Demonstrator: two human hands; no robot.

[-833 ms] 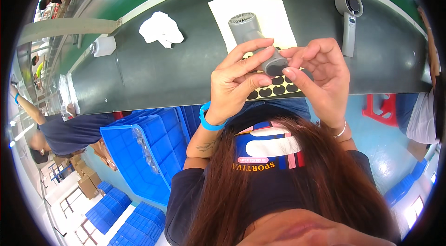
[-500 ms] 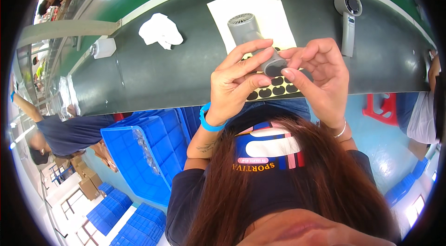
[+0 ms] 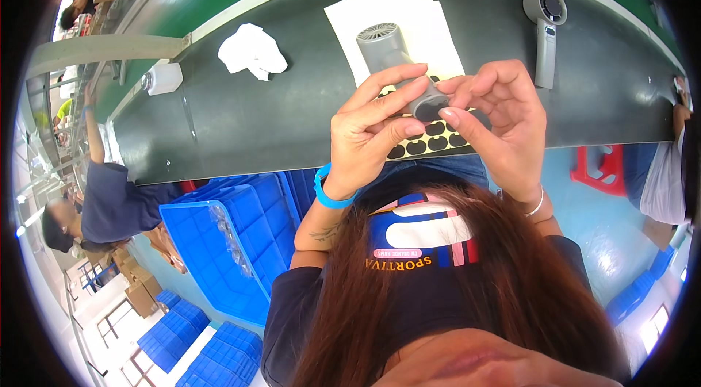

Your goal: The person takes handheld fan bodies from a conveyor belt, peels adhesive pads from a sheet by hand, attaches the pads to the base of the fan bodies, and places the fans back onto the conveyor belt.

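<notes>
head view: a grey handheld fan (image 3: 381, 42) is held slantwise over the table's near half, its vented head pointing away and the dark round end (image 3: 431, 107) of its handle turned toward the person, probably so that this face can be seen and reached. the left hand (image 3: 371, 120) is closed around the handle, fingers over the top and thumb below, seemingly to steady it. the right hand (image 3: 500, 113) is part open, thumb and forefinger curved in at the end's edge, the other fingers loosely bent; whether they pinch anything cannot be told. beneath lies a sheet of black discs (image 3: 437, 142), perhaps kept close for easy reach, with white paper (image 3: 431, 14) beyond. farther out on the dark table (image 3: 292, 124), a second fan (image 3: 545, 40) lies right, a white cloth (image 3: 252, 51) left.
</notes>
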